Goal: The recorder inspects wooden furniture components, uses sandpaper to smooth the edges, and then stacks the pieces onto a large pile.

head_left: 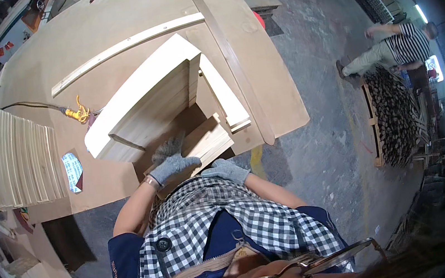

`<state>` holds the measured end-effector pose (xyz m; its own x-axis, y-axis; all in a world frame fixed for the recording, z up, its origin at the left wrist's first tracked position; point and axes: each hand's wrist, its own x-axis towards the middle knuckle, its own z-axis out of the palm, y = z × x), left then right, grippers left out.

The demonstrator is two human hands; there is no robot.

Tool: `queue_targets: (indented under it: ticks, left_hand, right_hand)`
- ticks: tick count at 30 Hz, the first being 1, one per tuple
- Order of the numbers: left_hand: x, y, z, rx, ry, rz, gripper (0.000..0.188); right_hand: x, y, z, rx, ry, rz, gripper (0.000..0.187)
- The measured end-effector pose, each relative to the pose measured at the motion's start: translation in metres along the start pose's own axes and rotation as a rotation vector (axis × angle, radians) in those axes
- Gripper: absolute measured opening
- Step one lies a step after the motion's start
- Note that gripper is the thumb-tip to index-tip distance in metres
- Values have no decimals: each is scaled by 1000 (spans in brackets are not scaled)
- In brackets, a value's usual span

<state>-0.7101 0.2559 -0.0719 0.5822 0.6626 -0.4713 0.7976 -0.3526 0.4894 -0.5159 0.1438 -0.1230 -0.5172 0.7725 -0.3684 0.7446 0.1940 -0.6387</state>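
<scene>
A short, pale wooden piece (209, 144), layered like boards one on another, lies close to my waist at the table's near edge. My left hand (170, 167), in a grey glove, grips its left part, thumb across the wood and fingers reaching forward into shadow. Against its near edge is my right hand (226, 170), also gloved; its fingertips are partly hidden between the wood and my checked apron. Just beyond stands a pale wooden box-like frame (144, 101), tilted in view, with a slot in its near panel.
A long wooden strip (126, 46) and a brown bar (233, 73) lie on the brown table (279, 98). A yellow tool (80, 110) with a cable sits left, near stacked panels (17, 157). At right, a person (396, 48) stands by a pallet of dark pieces (394, 116).
</scene>
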Motion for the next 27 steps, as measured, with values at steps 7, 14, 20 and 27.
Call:
queue_targets:
  ticks: [7, 14, 20, 27]
  left_hand:
    - [26, -25, -4, -44, 84, 126, 92]
    - [36, 13, -18, 41, 13, -60, 84]
    - [43, -11, -19, -140, 19, 70, 70]
    - [14, -10, -31, -516, -121, -24, 76]
  right_hand:
    - [14, 6, 32, 429, 334, 21, 28]
    - [5, -30, 13, 696, 616, -75, 37]
    - [10, -66, -22, 1605, 517, 648, 28]
    - [28, -82, -16, 1733, 675, 710, 62]
